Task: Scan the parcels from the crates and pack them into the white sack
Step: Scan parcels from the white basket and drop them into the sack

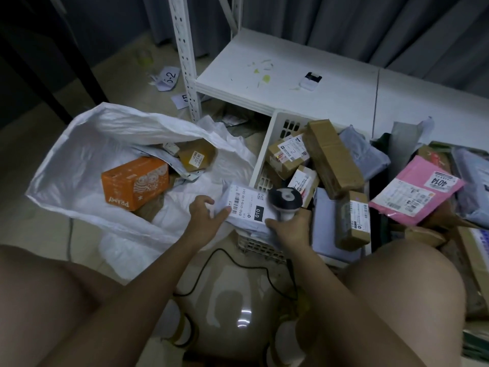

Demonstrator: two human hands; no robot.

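A flat pale parcel [244,207] with a barcode label marked 010 lies over the near left corner of the white crate [275,133]. My left hand [205,217] grips its left edge. My right hand [289,230] holds a barcode scanner [285,201], its head right over the parcel's right edge. The white sack [87,144] lies open on the floor to the left, with an orange box [135,182], a brown parcel [194,157] and a grey mailer inside. The crate holds several brown boxes [332,157] and grey mailers.
A pink mailer [415,193] and more parcels pile up at the right. A white shelf [291,75] stands behind the crate, its upright post [186,56] beside the sack. The scanner's black cable [238,263] trails across the floor between my knees. Paper scraps lie on the floor at the back.
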